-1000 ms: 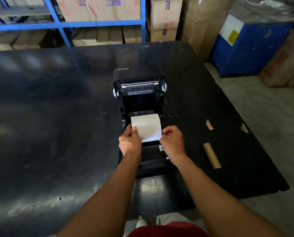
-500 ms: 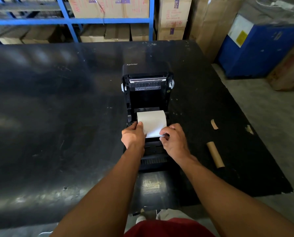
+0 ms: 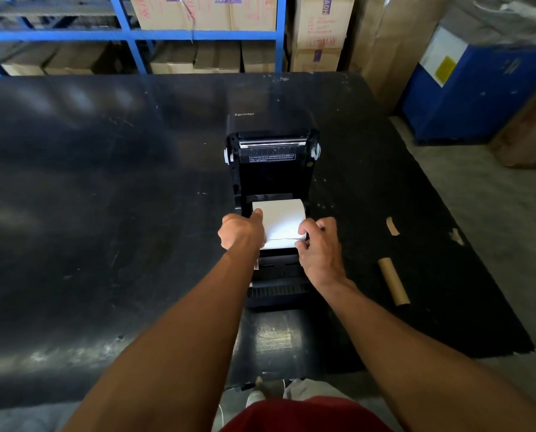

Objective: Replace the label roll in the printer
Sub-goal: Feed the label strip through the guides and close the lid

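A black Xprinter label printer [image 3: 271, 169] stands on the black table [image 3: 89, 198] with its lid tilted open toward the back. A white label roll [image 3: 280, 218] sits in the printer's bay, with its loose end pulled toward me. My left hand [image 3: 240, 230] grips the roll's left side, thumb on top of the paper. My right hand [image 3: 318, 244] pinches the right edge of the loose end near the front of the bay. An empty brown cardboard core [image 3: 394, 281] lies on the table to the right of the printer.
Two torn scraps of brown paper [image 3: 393, 226] lie right of the printer near the table's edge. Blue shelving [image 3: 129, 35] with cardboard boxes stands behind the table. A blue box [image 3: 475, 88] sits on the concrete floor at the right.
Both hands have lowered the white roll deeper into the printer bay. My right hand has shifted onto the roll's right front edge. The camera has tilted slightly.
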Available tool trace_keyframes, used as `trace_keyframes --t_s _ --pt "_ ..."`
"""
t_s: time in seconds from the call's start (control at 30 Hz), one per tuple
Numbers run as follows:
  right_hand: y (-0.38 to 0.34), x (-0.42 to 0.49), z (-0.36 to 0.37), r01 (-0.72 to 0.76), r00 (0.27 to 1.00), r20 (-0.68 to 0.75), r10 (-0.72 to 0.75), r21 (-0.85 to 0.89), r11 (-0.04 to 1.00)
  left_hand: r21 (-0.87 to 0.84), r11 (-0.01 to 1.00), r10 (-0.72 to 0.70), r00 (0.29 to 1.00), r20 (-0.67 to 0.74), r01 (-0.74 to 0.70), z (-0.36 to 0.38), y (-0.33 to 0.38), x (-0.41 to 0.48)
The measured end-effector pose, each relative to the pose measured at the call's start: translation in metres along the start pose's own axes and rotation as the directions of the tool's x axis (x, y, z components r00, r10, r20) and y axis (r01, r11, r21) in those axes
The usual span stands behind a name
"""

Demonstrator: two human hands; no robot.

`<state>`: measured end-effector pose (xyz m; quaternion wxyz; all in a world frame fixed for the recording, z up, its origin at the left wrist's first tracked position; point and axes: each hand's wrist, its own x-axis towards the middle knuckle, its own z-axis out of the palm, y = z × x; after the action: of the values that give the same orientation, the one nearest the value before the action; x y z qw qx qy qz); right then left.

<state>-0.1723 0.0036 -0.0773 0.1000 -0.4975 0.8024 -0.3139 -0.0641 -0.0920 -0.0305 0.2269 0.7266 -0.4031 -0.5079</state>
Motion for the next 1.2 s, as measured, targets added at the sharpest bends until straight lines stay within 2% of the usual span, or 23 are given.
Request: trace_keyframes --t_s 0.13,0.27,0.33,0.37,0.4,0.43,0.47,0.5,0.53,0.57,0.67,0.8,1.0,1.07,1.2 --pt "0.000 -0.001 -0.001 0.018 1.000 0.004 -0.018 -0.019 1.000 0.007 1.000 0.002 1.000 0.000 -0.002 -0.001 -0.004 0.002" --pt "0.005 -0.002 -0.008 0.110 0.991 0.085 -0.101 -0.111 0.988 0.195 0.980 0.053 0.994 -0.096 -0.034 -0.008 -0.012 0.000" --pt "0.006 -0.004 -0.010 0.160 0.981 0.132 -0.138 -0.174 0.972 0.276 0.948 0.212 0.961 -0.180 -0.157 -0.013 -0.024 -0.006" --pt "0.006 -0.004 -0.011 0.188 0.976 0.149 -0.160 -0.193 0.963 0.326 0.906 0.347 0.916 -0.202 -0.271 -0.015 -0.033 -0.010" --pt "0.005 -0.003 -0.011 0.219 0.968 0.169 -0.185 -0.215 0.952 0.390 0.823 0.507 0.843 -0.180 -0.413 -0.018 -0.043 -0.015" --pt "0.005 -0.003 -0.012 0.255 0.958 0.197 -0.209 -0.249 0.934 0.463 0.681 0.673 0.734 -0.090 -0.567 -0.020 -0.054 -0.019" --pt "0.004 -0.003 -0.012 0.291 0.946 0.232 -0.228 -0.288 0.912 0.522 0.489 0.796 0.602 0.062 -0.699 -0.021 -0.064 -0.022" --pt "0.003 -0.003 -0.013 0.321 0.933 0.272 -0.237 -0.324 0.890 0.553 0.278 0.854 0.465 0.233 -0.786 -0.021 -0.073 -0.023" --pt "0.002 -0.002 -0.014 0.341 0.922 0.307 -0.236 -0.355 0.870 0.564 0.101 0.847 0.368 0.384 -0.820 -0.021 -0.081 -0.023" --pt "0.001 -0.003 -0.015 0.354 0.914 0.333 -0.231 -0.379 0.855 0.563 0.000 0.802 0.336 0.494 -0.827 -0.019 -0.086 -0.022" --pt "-0.002 -0.004 -0.017 0.356 0.910 0.359 -0.208 -0.419 0.835 0.581 -0.090 0.654 0.392 0.647 -0.809 -0.016 -0.098 -0.020" --pt "-0.009 -0.012 -0.017 0.309 0.919 0.368 -0.141 -0.453 0.836 0.621 -0.165 0.575 0.437 0.692 -0.766 -0.018 -0.109 -0.020" --pt "-0.012 -0.042 -0.016 0.215 0.941 0.334 -0.052 -0.475 0.853 0.654 -0.158 0.487 0.518 0.703 -0.740 -0.014 -0.112 -0.036" --pt "-0.010 -0.049 -0.017 0.179 0.943 0.332 -0.014 -0.472 0.863 0.666 -0.125 0.468 0.548 0.693 -0.736 -0.014 -0.115 -0.039" --pt "-0.008 -0.053 -0.020 0.144 0.943 0.330 0.026 -0.481 0.865 0.686 -0.126 0.480 0.561 0.675 -0.717 -0.014 -0.113 -0.037"
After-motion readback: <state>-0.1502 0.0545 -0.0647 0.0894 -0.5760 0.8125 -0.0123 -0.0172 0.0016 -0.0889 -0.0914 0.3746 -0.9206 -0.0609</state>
